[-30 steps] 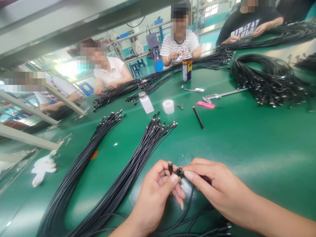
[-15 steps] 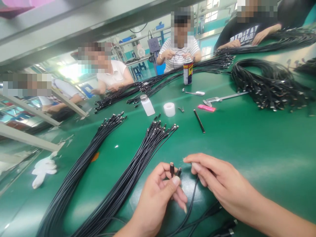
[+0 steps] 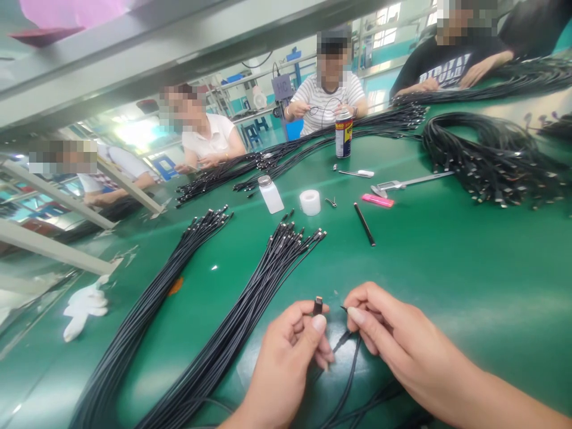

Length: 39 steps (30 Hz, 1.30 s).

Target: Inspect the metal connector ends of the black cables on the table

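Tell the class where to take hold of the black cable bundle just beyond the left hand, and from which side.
Grip the black cable bundle around its middle, coming from above. The cables lie packed in a narrow run there, so one hand could likely close round them, while the plug ends fan out at the far end and would stay free.

Left hand [image 3: 285,360] and right hand [image 3: 404,339] bare, no gloves; right forearm [image 3: 504,402] bare too, running out of frame; left wrist [image 3: 243,414] cut off by bottom edge (nothing worn shows); thumbnails [image 3: 319,323] pale, smooth, short.
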Tool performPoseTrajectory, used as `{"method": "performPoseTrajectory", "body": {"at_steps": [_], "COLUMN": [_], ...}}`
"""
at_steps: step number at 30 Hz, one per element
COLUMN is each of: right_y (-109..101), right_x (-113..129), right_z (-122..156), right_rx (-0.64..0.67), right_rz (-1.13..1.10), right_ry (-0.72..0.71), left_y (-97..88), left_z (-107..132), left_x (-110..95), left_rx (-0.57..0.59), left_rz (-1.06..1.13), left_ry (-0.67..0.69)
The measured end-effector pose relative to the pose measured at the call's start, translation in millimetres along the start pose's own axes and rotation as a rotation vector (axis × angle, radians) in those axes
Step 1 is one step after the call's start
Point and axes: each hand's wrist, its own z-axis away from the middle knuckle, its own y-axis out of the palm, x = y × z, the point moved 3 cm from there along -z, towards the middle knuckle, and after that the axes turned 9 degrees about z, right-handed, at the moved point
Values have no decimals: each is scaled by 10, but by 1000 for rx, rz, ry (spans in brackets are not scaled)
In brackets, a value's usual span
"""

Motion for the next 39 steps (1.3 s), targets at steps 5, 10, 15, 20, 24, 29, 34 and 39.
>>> {"method": "performPoseTrajectory", "body": {"at_steps": [5, 10, 15, 20, 24, 29, 34, 39], "right_y": [15, 13, 28, 45, 40, 39, 37, 32], "right_x": [47, 62, 96, 119, 128, 131, 123, 129], "right_z": [5, 13, 28, 22, 16, 20, 20, 14], "right_rx": [34, 20, 49, 82, 83, 76, 73, 90], "right_rz": [-44, -39, -111, -200, -212, -190, -164, -163], "right_ry": [-16, -29, -30, -20, -19, -16, -6, -8], "left_y": [-2, -18, 7, 50, 55, 37, 35, 34], "left_z": [36, 43, 34, 35, 36, 39, 50, 56], "left_x": [50, 53, 51, 26, 29, 69, 64, 52], "left_rx": [-2, -21, -24, 9, 3, 5, 9, 17], "left_rz": [0, -50, -71, -79, -123, -174, -201, -211], "left_ry": [-86, -64, -21, 27, 31, 49, 57, 71]}}
